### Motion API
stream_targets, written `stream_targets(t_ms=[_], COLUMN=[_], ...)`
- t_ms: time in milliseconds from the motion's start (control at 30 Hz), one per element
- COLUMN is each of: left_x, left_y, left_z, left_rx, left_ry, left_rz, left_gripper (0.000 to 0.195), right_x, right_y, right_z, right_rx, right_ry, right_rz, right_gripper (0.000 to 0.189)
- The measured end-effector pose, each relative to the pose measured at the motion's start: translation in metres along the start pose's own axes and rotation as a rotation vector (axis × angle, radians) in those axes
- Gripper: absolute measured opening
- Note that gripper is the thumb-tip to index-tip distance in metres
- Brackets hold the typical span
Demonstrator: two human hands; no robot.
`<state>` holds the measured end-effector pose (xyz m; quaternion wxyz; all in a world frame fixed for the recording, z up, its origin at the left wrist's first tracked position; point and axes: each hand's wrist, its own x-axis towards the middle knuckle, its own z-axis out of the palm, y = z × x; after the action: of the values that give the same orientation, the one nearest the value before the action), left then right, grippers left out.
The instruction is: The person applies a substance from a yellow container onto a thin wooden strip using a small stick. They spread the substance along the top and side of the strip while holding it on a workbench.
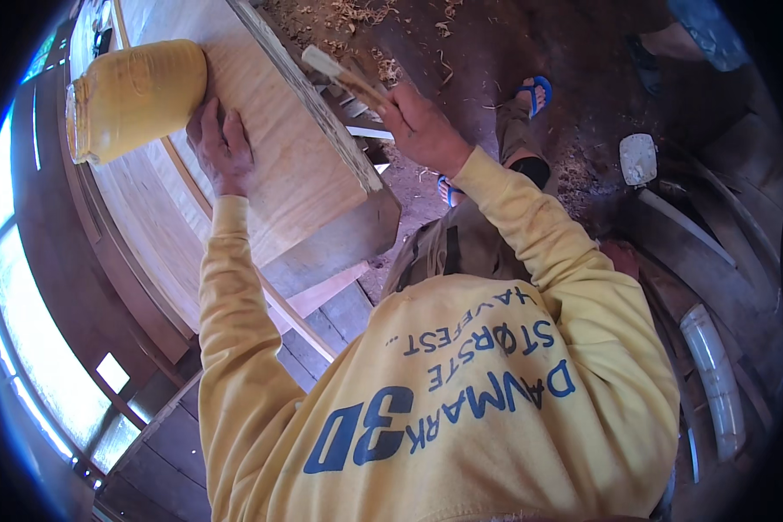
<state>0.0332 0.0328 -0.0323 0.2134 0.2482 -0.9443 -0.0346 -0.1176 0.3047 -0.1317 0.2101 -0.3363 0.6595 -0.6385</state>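
Observation:
My left hand [225,147] rests on a pale wooden panel [300,150], fingers bent and slightly apart. Its fingertips are beside the lower end of a clear jar [143,98] of yellowish liquid; whether they touch it is hard to tell. The jar's mouth faces the picture's left edge. To the right of the panel, my right hand [424,124] grips the handle of a paintbrush [349,78]. The brush's pale, worn-looking head points up and left, over the panel's rough edge.
Wood shavings [359,13] and offcuts lie on the dirt floor. A white plastic container [638,160] and a pale curved tube [714,385] are at the right. Another person's foot [646,65] is at the upper right. A thin wooden strip [293,316] runs below the panel.

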Motion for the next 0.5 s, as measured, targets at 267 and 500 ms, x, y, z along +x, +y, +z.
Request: stream_targets(t_ms=[267, 500], left_x=[0.001, 0.003], left_y=[0.008, 0.013], left_z=[-0.008, -0.005], left_rx=[-0.003, -0.023], left_ry=[-0.011, -0.035], left_rz=[-0.08, -0.05], left_gripper=[0.041, 0.042], right_x=[-0.066, 0.061], right_y=[-0.037, 0.026], right_z=[-0.012, 0.019], right_rx=[0.105, 0.019], right_ry=[-0.223, -0.095], right_rz=[0.281, 0.046], right_gripper=[0.02, 0.023])
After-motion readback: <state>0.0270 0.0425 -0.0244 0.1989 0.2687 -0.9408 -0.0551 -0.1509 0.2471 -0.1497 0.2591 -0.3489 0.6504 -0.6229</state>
